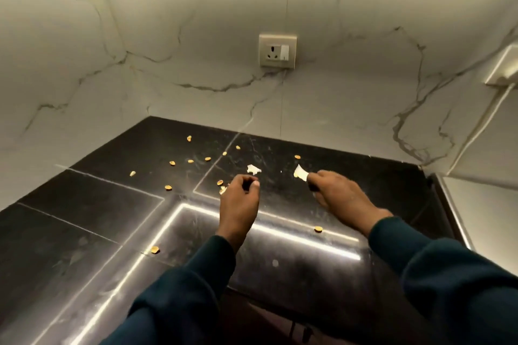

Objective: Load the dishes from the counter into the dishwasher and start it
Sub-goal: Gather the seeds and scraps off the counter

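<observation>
A: Station: black counter [92,204], corner of marble backsplash [196,22]. No dishes in view, no dishwasher either. Only yellow crumbs [172,162] scattered over the far half and two white scraps.

B: Hands?

A: Left hand [238,199] hovers over the counter, fingers curled in, tips gathered toward the thumb. Cannot tell whether it holds a crumb. Right hand [339,193] pinches a white scrap [300,172] at its near end; the scrap sticks up and away toward the wall.

B: And the second white scrap [253,169]?

A: Lies flat, just beyond the left fingertips, slightly to their right. Between the two hands, but clearly nearer the left. Long axis roughly left to right.

B: So the left takes it.

A: My reading, yes: a short reach forward. Right is occupied. A few crumbs sit just left of the left hand; the rest lie farther out and to the left, and two lie nearer the front edge.

B: Task stage?

A: Judging by the bare counter, dishes look already gone; this seems tidy-up. Dishwasher's state unknown.

B: Other fixtures?

A: Wall socket [277,51] centre; a second outlet with white cord [476,131] at right.
</observation>
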